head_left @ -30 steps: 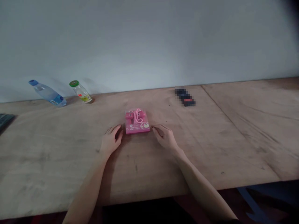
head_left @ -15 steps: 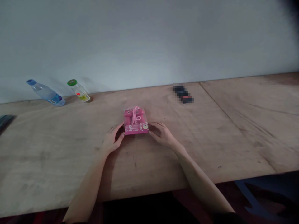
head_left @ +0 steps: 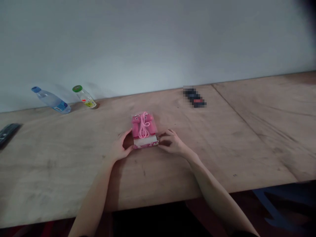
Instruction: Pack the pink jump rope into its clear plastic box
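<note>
Seen from a head-worn camera: one person's two bare hands meet at one pink package [head_left: 145, 142] lying on a wooden table [head_left: 74, 171], near the middle of the view. Inside the package are two pink handles [head_left: 135, 129], side by side, and one light pink cord [head_left: 143, 130], gathered in loops between and over them. Along the near end runs one white strip, with one narrow band of pink print below it.

The left hand [head_left: 118, 148] is at the package's near left corner, thumb and fingers parted in a wide curve, the thumb tip against the corner. The right hand [head_left: 175, 144] is at the near right corner, its fingers and thumb set closer together — fingertips at the edge. How firmly either one grips, I cannot tell.

Well apart, at the back left, are two bottles, both slanting leftward in the view: one clear bottle with a blue cap [head_left: 53, 100] and one smaller bottle with a green lid [head_left: 86, 99]. One dark object, blurred into squares [head_left: 195, 98], lies at the back right; one other dark object [head_left: 9, 134] is cut off by the left edge. Behind everything — one plain, pale wall [head_left: 158, 42].
</note>
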